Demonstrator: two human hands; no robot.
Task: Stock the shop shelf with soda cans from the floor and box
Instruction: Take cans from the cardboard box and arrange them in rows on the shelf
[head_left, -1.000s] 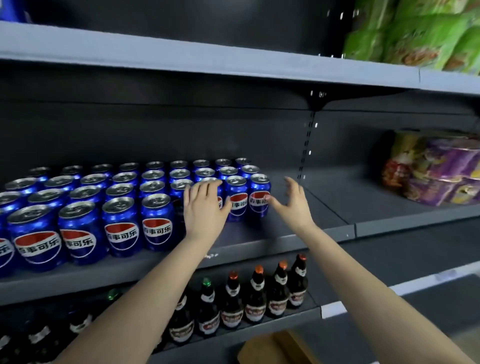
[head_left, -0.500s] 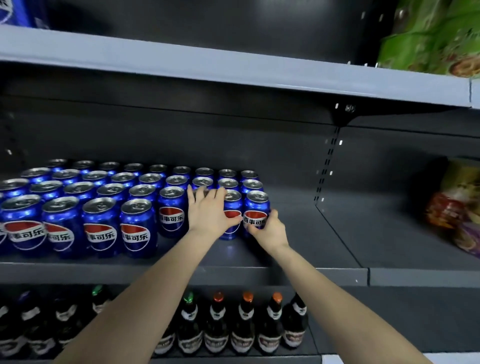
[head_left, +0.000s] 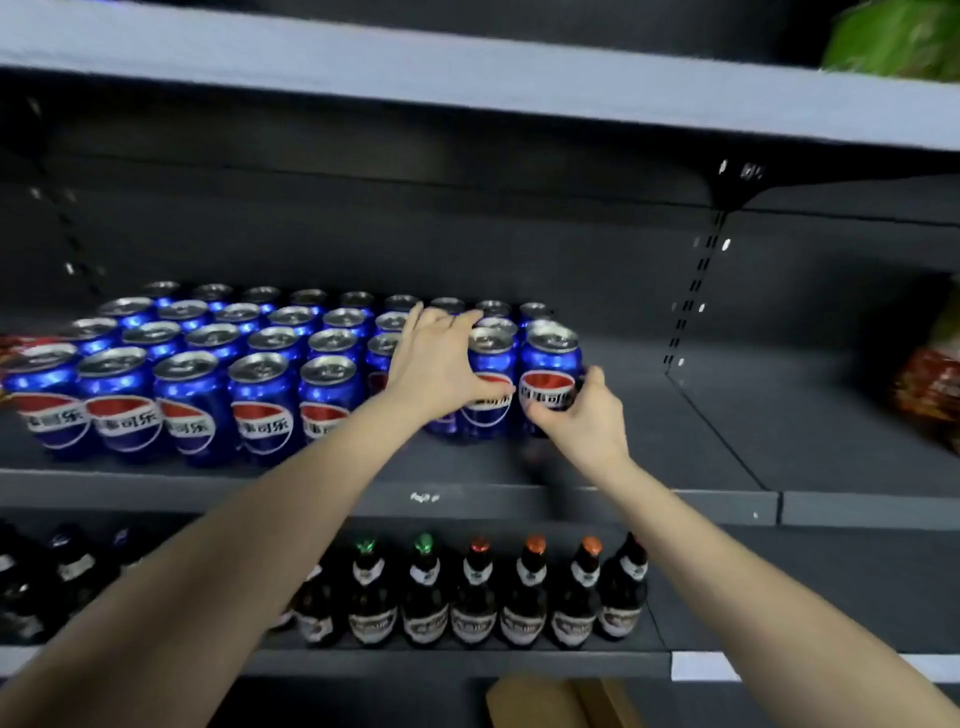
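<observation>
Blue cans (head_left: 260, 364) stand upright in tight rows on the grey shelf (head_left: 519, 499), several deep, with their labels facing out. The end can (head_left: 551, 364) closes the front row at its right.

The right hand (head_left: 584, 421) grips the end can low on its label. Its thumb lies across the front and its fingers (head_left: 596, 378) curl round the can's right side. The can is upright with its base on the shelf.

The left hand (head_left: 441, 369) lies over the cans just left of the end can, well apart from the right hand. Its fingers are stretched and spread across the can tops towards the back rows. Its thumb reaches right across the label of the neighbour can (head_left: 491, 353), which touches the end can. The can directly under the palm is mostly hidden, so I cannot tell whether the hand lifts anything. Both forearms run in from the lower corners.

Right of the end can the shelf is bare grey board up to a slotted upright, with a red pack (head_left: 930, 389) beyond it at the edge of view. Below the end can, on the next shelf down, a row of dark bottles (head_left: 472, 597) stands with green and orange caps. Further below, at the bottom edge, is the brown corner of a box (head_left: 540, 701). Above the end can runs the upper board (head_left: 467, 78), and a green pack (head_left: 893, 41) sits at its far right.
</observation>
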